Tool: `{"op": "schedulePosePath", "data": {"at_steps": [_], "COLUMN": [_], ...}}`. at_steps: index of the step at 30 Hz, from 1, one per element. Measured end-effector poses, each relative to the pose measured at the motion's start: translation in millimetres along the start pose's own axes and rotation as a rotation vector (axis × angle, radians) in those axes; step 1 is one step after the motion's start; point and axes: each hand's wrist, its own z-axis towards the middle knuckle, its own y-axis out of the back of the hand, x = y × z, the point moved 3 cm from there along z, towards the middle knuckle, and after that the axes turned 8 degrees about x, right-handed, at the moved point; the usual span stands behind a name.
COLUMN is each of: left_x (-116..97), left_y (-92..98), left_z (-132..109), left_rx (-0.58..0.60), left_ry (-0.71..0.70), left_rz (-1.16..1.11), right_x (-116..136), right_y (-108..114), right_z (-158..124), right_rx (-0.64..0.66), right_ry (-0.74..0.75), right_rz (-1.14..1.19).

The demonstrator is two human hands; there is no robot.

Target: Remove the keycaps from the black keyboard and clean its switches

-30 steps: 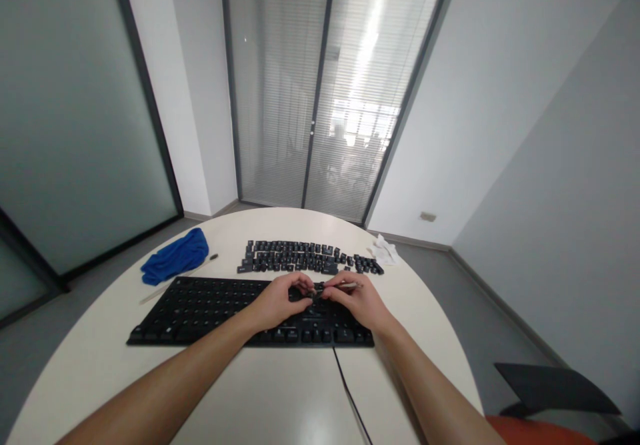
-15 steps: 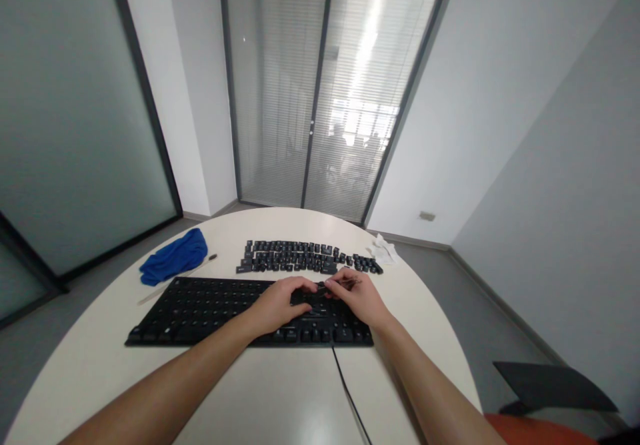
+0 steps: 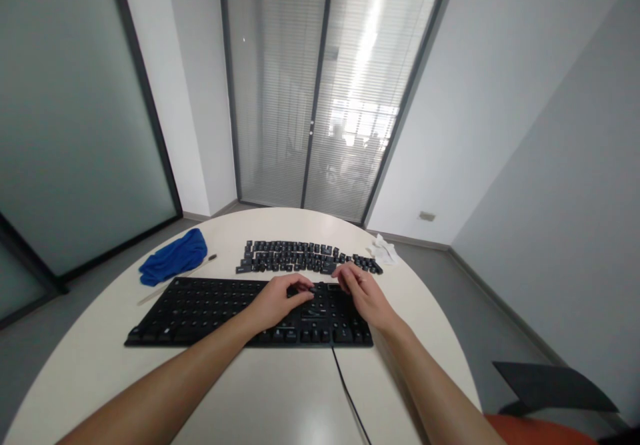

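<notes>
A black keyboard [image 3: 215,305] lies on the table, most of its keycaps off. My left hand [image 3: 280,301] is over its right half, finger and thumb pinched on what looks like a small black keycap [image 3: 313,289]. My right hand [image 3: 364,295] is curled closed above the keyboard's right end. A thin wire-like bit shows by its fingers, but most of what it holds is hidden. Beyond the keyboard, loose black keycaps [image 3: 285,257] lie in rows, reaching close to my right fingertips.
To the left are a crumpled blue cloth [image 3: 175,258] and a thin stick with a dark tip [image 3: 213,257]. White crumpled tissue [image 3: 384,250] lies at the right edge of the round table [image 3: 280,391]. A cable [image 3: 347,391] runs toward me. A chair [image 3: 555,385] stands right.
My hands have come apart: the right one has moved right and slightly up, away from the left fingertips. My left hand has shifted slightly left. The keyboard has stayed put.
</notes>
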Motion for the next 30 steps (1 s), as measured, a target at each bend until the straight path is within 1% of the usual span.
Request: {"op": "schedulePosePath", "data": {"at_steps": [5,7,9,11,14,17,19,21,24,26,28,30], "left_x": [-0.3,0.1,1.6,3.6,5.9,6.0,4.8,3.6,2.2,2.2,3.3,5.0], "left_y": [1.7,1.3,0.8,0.2,-1.0,-2.0,-3.0,-3.7,-3.8,-3.7,-3.4,-3.2], "left_z": [-0.8,-1.3,-1.6,-1.6,-0.9,-0.1,0.4,0.6,0.3,-0.4,-1.0,-1.4], "left_rx": [-0.019,-0.005,0.004,0.007,0.011,0.006,0.010,0.014,0.012,0.015,0.018,0.022], "left_ry": [0.011,0.017,0.028,0.028,0.018,-0.009,-0.031,-0.037,-0.033,-0.035,-0.034,-0.035], "left_rz": [-0.131,-0.149,-0.145,-0.141,-0.148,-0.158,-0.152,-0.131,-0.107,-0.097,-0.082,-0.070], "right_x": [8.7,11.1,12.3,11.3,7.5,3.4,-0.3,-6.6,-23.0,-38.4,-56.2,-72.9], "right_y": [-11.4,-15.5,-17.8,-18.7,-18.7,-14.2,-4.9,10.7,41.9,60.2,72.4,80.0], "right_z": [-0.7,-0.7,-0.9,-1.0,-1.2,-1.2,-1.0,-1.6,-5.4,-9.4,-13.3,-17.1], "right_rx": [0.138,0.212,0.259,0.263,0.234,0.202,0.162,0.078,-0.135,-0.224,-0.230,-0.231], "right_ry": [0.088,0.134,0.167,0.163,0.132,0.092,0.050,0.000,-0.072,-0.123,-0.214,-0.306], "right_rz": [-0.104,-0.118,-0.126,-0.126,-0.123,-0.124,-0.120,-0.125,-0.127,-0.167,-0.273,-0.366]}}
